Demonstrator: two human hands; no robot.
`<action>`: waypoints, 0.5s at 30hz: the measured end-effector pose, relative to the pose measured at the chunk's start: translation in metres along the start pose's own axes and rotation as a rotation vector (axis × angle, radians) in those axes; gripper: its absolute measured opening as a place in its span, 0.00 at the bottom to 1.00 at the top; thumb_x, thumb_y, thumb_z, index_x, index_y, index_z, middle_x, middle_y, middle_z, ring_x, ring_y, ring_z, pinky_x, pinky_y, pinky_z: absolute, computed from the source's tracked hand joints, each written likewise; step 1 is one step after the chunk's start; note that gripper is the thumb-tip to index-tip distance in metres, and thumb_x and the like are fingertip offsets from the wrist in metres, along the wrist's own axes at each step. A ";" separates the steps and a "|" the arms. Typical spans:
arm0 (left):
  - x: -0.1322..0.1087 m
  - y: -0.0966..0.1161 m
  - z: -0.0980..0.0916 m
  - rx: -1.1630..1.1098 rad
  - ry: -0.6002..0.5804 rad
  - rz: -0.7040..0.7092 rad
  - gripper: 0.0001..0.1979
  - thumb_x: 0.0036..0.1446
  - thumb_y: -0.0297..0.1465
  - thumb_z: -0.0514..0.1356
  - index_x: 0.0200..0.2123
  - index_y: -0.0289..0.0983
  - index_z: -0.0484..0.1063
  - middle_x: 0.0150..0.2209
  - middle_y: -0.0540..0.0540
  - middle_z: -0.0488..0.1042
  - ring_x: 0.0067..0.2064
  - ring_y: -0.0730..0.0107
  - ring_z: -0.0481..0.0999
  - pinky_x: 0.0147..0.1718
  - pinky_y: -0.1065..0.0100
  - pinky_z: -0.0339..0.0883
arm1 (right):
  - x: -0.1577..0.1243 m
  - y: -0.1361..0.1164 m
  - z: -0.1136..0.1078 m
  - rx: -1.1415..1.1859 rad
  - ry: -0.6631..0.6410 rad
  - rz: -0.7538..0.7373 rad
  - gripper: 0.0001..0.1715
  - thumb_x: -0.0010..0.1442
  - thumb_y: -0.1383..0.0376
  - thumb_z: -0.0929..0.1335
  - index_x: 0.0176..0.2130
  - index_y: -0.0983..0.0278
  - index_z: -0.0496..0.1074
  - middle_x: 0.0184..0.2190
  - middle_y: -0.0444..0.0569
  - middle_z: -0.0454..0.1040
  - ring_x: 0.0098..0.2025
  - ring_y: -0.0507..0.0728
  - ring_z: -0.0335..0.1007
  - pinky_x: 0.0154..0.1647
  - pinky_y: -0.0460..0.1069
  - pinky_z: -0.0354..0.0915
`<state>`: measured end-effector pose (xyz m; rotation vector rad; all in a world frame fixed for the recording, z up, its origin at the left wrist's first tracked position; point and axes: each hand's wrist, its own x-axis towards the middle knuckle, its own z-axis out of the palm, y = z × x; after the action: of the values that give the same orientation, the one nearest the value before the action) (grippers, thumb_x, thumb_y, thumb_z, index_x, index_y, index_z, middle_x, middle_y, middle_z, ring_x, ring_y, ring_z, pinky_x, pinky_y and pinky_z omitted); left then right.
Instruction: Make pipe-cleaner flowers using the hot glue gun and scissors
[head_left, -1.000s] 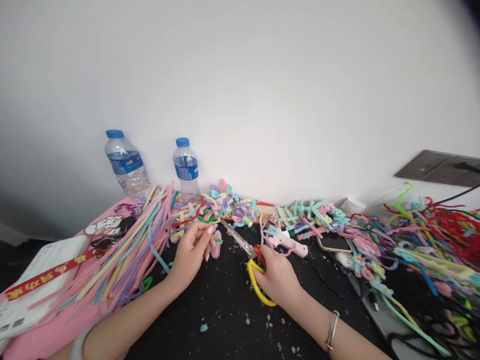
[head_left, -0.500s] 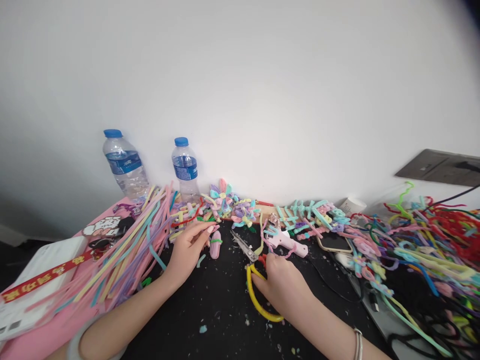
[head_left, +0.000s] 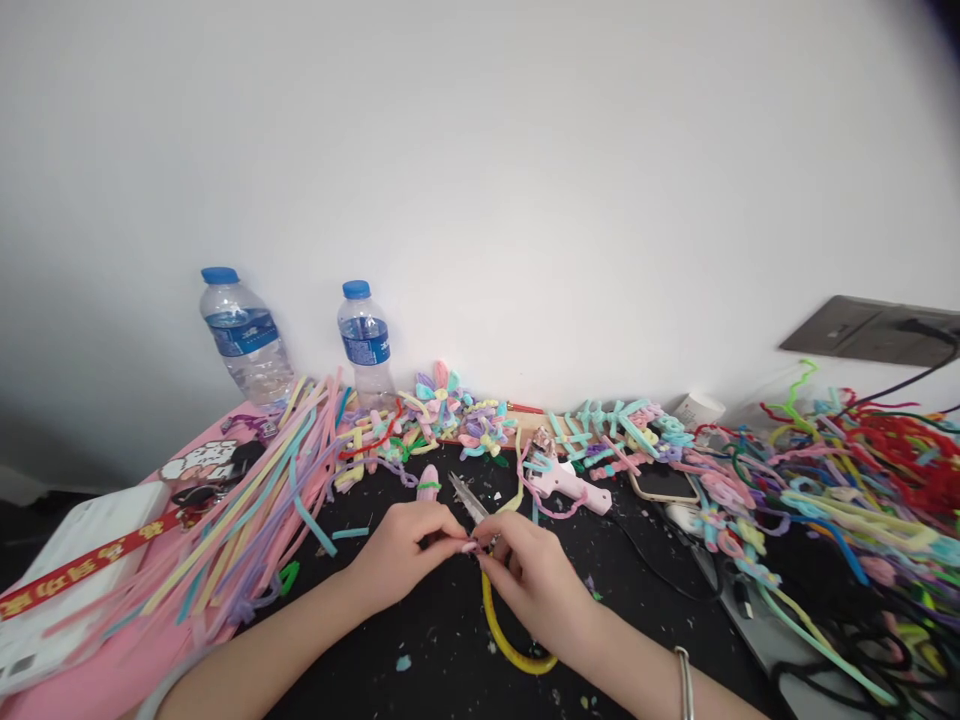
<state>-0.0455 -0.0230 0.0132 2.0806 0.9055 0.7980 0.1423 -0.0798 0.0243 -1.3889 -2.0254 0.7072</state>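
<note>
My left hand [head_left: 412, 545] is closed in a pinch on a small pink piece of pipe cleaner [head_left: 470, 547]. From the other side, the fingertips of my right hand [head_left: 536, 570] meet it and pinch the same piece. Beneath my right hand is a pair of scissors [head_left: 466, 498], its blades pointing up and left and its yellow handle [head_left: 499, 640] showing below; my hand covers the pivot. Just beyond my left fingers lies a pink pipe-cleaner bundle [head_left: 427, 484] with a green band. A blue pipe-cleaner offcut [head_left: 350, 533] rests left of it.
A pink-white glue gun [head_left: 574, 487] and a phone [head_left: 664, 486] lie to the right. Two water bottles [head_left: 365, 345] stand by the wall. Long pipe cleaners [head_left: 255, 500] cover the left side; a tangled heap [head_left: 847, 480] fills the right. Pipe-cleaner flowers [head_left: 442, 395] line the back.
My left hand has come down and right, away from beside the pink bundle. My right hand has left the scissors' handle and moved up-left, so both hands now meet at the pink piece.
</note>
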 end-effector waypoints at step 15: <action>0.009 -0.023 -0.016 0.374 0.278 -0.164 0.21 0.55 0.34 0.56 0.54 0.44 0.64 0.53 0.42 0.67 0.55 0.49 0.63 0.51 0.54 0.57 | 0.001 0.009 0.005 0.167 0.210 -0.007 0.11 0.59 0.71 0.60 0.38 0.63 0.68 0.30 0.47 0.70 0.28 0.52 0.65 0.27 0.45 0.62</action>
<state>-0.0604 0.0013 0.0054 2.2031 1.4529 0.8976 0.1442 -0.0764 0.0145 -1.3013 -1.7669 0.6805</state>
